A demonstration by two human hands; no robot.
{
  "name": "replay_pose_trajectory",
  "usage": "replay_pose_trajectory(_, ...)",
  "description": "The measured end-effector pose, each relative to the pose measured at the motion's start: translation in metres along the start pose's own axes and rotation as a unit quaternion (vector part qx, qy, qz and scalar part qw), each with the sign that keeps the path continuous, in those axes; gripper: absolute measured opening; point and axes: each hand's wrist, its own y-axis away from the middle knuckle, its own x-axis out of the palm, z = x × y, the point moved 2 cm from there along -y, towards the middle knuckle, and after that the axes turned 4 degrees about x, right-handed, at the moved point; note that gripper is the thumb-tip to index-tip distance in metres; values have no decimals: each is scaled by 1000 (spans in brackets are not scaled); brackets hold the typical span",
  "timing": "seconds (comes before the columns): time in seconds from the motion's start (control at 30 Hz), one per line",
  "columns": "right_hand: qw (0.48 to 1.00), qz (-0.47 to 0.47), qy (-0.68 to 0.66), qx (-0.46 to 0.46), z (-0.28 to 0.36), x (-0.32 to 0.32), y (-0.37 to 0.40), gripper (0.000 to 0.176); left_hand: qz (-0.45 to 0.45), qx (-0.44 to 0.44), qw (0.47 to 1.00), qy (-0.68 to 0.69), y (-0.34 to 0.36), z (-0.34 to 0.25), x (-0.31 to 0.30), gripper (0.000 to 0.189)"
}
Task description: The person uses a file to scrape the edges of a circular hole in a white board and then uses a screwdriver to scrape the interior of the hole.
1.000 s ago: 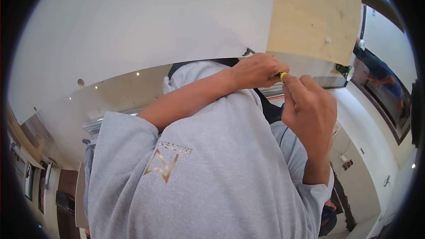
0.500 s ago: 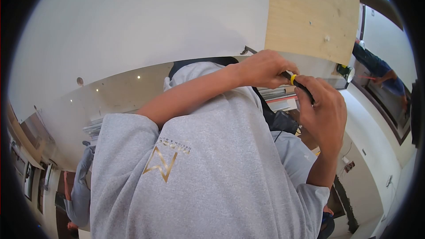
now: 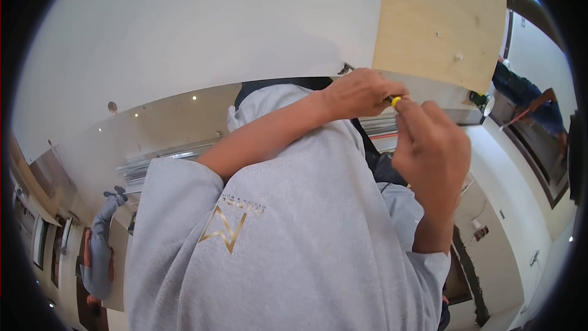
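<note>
My right hand (image 3: 433, 141) is closed around the dark handle of what looks like a screwdriver, its yellow collar (image 3: 395, 103) showing just beyond my fingers. Bent across in front of my chest, my left arm brings my left hand (image 3: 361, 93) to the same tool, with its fingers closed at the front of the collar. Most of the shaft is hidden behind this hand. Past the knuckles, a small dark metal piece (image 3: 346, 68) shows against the lower edge of the large white panel (image 3: 214, 30).
A pale wood board (image 3: 441, 18) adjoins the white panel on the right. Long stacked metal strips (image 3: 162, 162) lie beyond my left arm. One person (image 3: 98, 257) is at lower left, another (image 3: 530, 98) at far right near a doorway. A can (image 3: 487, 105) stands by the board's corner.
My right hand has turned and closed further over the handle, moving slightly left, so less of the handle shows. My left hand stays almost in place. Both background people have shifted.
</note>
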Motion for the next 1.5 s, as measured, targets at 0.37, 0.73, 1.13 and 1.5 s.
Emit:
replay_pose_trajectory(0.37, 996, 10, -62, 63, -14, -8, 25, 18, 79, 6, 997, -14, -4, -17, 3, 20)
replay_pose_trajectory(0.73, 999, -16, -27, 24, -1, -13, 28, 21, 32, 26, 998, -56, -3, -24, -9, 19)
replay_pose_trajectory(1.13, 1000, 12, 0, 20, 8, -23, 22, 17, 51, 29, 998, 21, 1, -26, -1, 19)
replay_pose_trajectory(1.5, 999, 25, 20, 21, 9, -17, 16, 23, 44, 15, 999, 25, 3, -17, -7, 23)
